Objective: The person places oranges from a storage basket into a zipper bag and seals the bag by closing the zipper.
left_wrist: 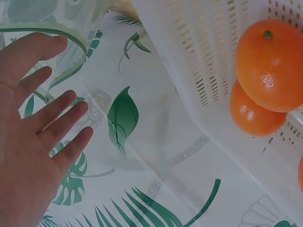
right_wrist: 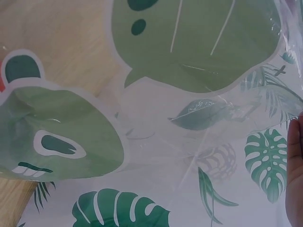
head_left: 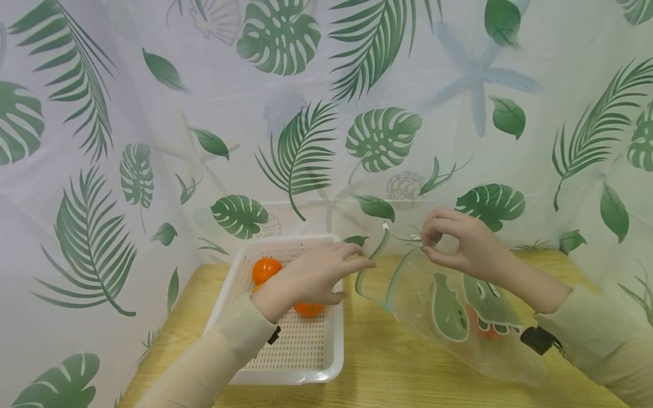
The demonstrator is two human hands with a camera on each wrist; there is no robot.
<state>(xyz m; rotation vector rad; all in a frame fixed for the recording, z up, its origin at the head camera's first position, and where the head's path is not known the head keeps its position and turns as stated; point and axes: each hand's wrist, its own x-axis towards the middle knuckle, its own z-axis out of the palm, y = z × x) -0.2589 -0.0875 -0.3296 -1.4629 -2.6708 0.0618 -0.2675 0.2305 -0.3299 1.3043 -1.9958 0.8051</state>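
A clear plastic zip bag with green cartoon prints stands on the table, its green-edged mouth facing left and gaping. My right hand pinches the rim of that mouth; in the right wrist view only a strip of the hand shows. My left hand, fingers spread and holding nothing, is over the right side of a white basket, fingertips near the bag's mouth. Oranges lie in the basket, partly hidden by the left arm. In the left wrist view, two oranges overlap.
A reddish patch shows through the bag, its nature unclear. The wooden table meets a leaf-printed sheet behind and at the sides. Each wrist wears a black strap.
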